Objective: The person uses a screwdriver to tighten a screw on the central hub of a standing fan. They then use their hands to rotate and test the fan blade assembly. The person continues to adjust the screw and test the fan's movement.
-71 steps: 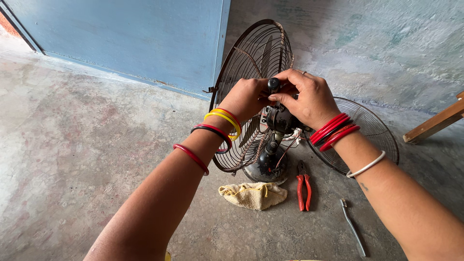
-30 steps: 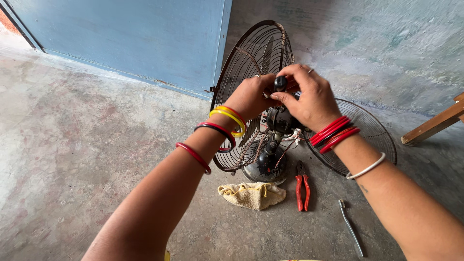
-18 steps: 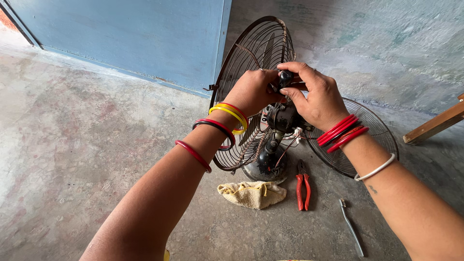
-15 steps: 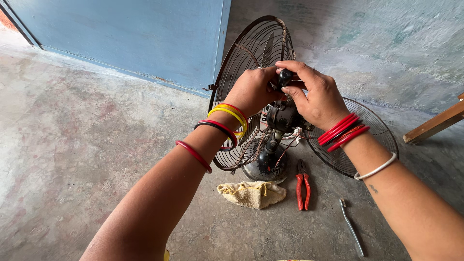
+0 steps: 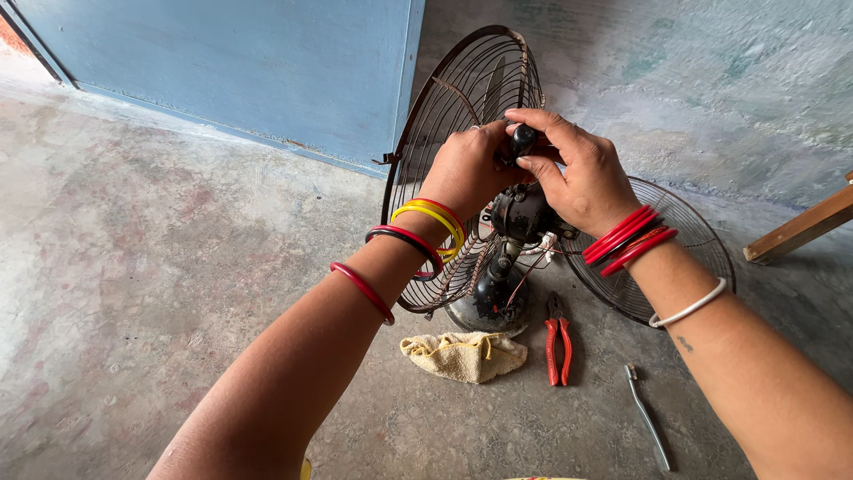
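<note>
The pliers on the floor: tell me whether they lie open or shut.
Shut, or nearly so. The red-handled pliers lie flat on the concrete floor with handles almost parallel and jaws together, beside the yellow cloth.

Both forearms reach forward and converge. The left hand (image 5: 466, 169) is curled, knuckles up, its fingertips hidden behind the right. The right hand (image 5: 577, 173) bends at the wrist, thumb and forefinger pinched together, apparently gripping something small between them.
</note>
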